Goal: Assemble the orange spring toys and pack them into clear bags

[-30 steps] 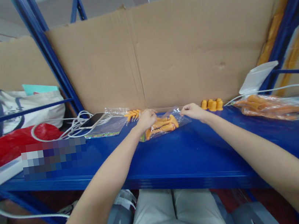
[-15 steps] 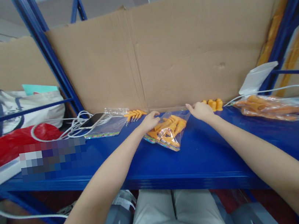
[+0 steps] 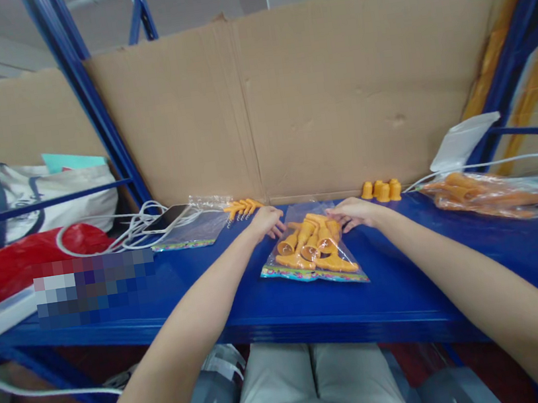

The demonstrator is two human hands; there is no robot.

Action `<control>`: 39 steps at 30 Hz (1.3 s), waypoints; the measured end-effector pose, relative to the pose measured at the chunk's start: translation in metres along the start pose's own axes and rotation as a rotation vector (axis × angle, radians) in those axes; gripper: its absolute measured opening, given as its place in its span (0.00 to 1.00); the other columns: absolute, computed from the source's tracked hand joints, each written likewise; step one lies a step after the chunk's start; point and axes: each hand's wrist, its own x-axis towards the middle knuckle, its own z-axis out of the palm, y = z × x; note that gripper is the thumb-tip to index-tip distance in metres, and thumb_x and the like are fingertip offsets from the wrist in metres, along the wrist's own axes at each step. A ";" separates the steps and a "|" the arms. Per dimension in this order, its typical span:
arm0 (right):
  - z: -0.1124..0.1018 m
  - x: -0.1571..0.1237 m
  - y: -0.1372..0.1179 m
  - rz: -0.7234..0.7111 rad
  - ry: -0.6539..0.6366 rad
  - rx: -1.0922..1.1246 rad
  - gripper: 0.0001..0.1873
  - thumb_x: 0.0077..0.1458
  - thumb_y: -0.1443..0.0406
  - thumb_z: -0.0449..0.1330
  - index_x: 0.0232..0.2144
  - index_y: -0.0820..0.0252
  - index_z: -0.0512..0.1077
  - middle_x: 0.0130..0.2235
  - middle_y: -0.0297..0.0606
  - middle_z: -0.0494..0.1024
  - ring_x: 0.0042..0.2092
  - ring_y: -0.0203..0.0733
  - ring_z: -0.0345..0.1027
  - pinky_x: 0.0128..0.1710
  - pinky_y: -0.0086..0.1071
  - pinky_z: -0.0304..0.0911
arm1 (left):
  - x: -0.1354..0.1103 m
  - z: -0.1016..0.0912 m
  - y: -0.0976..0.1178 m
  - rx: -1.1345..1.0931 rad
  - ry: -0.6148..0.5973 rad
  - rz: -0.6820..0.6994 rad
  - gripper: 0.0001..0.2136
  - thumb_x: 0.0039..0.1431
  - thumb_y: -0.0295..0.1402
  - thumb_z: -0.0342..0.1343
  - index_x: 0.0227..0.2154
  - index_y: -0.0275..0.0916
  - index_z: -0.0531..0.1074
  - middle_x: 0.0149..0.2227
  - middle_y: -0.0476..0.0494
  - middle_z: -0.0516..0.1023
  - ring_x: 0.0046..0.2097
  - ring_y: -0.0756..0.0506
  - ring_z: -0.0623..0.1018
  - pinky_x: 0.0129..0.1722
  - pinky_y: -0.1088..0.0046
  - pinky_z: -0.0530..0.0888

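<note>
A clear plastic bag [image 3: 277,260] with a colourful strip along its near edge lies flat on the blue table, holding several orange plastic pieces [image 3: 312,239], some of them hollow tubes. At the bag's upper left side is my left hand [image 3: 270,221], its fingers curved downward and apart. My right hand [image 3: 352,212] rests by the upper right side, fingers spread and touching the bag's edge. Neither hand appears to grip the film. Behind my left hand lie orange-handled corkscrews [image 3: 244,207] in a row. Small orange cups [image 3: 382,190] stand behind my right hand.
A flat clear bag [image 3: 188,234], a phone [image 3: 169,218] and white cables [image 3: 139,221] lie on the left, near a red bag [image 3: 79,240]. At right sits another bag of orange pieces [image 3: 483,195]. A cardboard wall [image 3: 314,95] closes the back of the blue table [image 3: 410,281].
The bag has turned and flattened, its colourful edge now facing me. Both hands have come down to its sides, the right one moving left and lower.
</note>
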 end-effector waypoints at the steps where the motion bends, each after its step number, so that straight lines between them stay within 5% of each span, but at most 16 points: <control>1: 0.003 0.000 0.000 -0.025 0.017 0.024 0.14 0.53 0.59 0.64 0.24 0.64 0.71 0.21 0.38 0.74 0.22 0.34 0.67 0.25 0.28 0.66 | 0.000 0.000 0.000 -0.010 0.031 0.000 0.10 0.60 0.29 0.48 0.40 0.33 0.71 0.25 0.41 0.78 0.23 0.47 0.76 0.23 0.76 0.68; 6: 0.015 0.005 0.002 -0.072 0.094 0.190 0.10 0.54 0.73 0.61 0.22 0.63 0.70 0.20 0.36 0.74 0.22 0.31 0.67 0.27 0.24 0.67 | 0.005 0.004 -0.004 -0.105 0.161 0.008 0.10 0.58 0.29 0.54 0.42 0.32 0.68 0.41 0.36 0.78 0.33 0.48 0.78 0.22 0.80 0.65; 12: 0.019 0.010 0.007 -0.106 0.063 0.328 0.11 0.56 0.74 0.58 0.23 0.63 0.69 0.22 0.37 0.76 0.23 0.32 0.69 0.28 0.24 0.68 | 0.013 0.006 -0.011 -0.349 -0.017 0.034 0.02 0.56 0.26 0.57 0.29 0.33 0.70 0.25 0.48 0.75 0.22 0.55 0.71 0.20 0.82 0.64; 18: 0.011 0.008 0.007 -0.042 -0.010 0.351 0.12 0.57 0.75 0.57 0.22 0.63 0.69 0.23 0.38 0.76 0.24 0.32 0.70 0.29 0.25 0.68 | 0.017 0.001 -0.014 -0.388 0.012 -0.038 0.09 0.53 0.19 0.56 0.20 0.33 0.67 0.15 0.54 0.67 0.18 0.56 0.68 0.20 0.83 0.66; 23: 0.006 0.007 0.009 -0.039 -0.021 0.365 0.12 0.57 0.76 0.56 0.22 0.64 0.69 0.22 0.36 0.75 0.23 0.31 0.69 0.29 0.24 0.68 | 0.016 -0.003 -0.014 -0.501 0.020 -0.064 0.12 0.56 0.16 0.52 0.21 0.35 0.65 0.19 0.51 0.73 0.21 0.56 0.73 0.27 0.83 0.73; 29: 0.007 0.008 0.012 -0.111 -0.084 0.383 0.08 0.53 0.76 0.59 0.24 0.62 0.70 0.24 0.36 0.77 0.26 0.33 0.70 0.30 0.25 0.69 | 0.020 -0.005 -0.022 -0.526 -0.137 -0.033 0.04 0.53 0.20 0.59 0.27 0.33 0.72 0.30 0.42 0.81 0.31 0.50 0.80 0.39 0.74 0.77; 39: -0.003 0.009 0.017 -0.138 -0.105 0.317 0.12 0.48 0.81 0.58 0.27 0.63 0.77 0.29 0.37 0.79 0.31 0.32 0.73 0.35 0.24 0.69 | 0.023 -0.011 -0.025 -0.495 -0.149 -0.034 0.08 0.48 0.14 0.59 0.28 0.33 0.76 0.27 0.43 0.81 0.31 0.48 0.81 0.43 0.67 0.77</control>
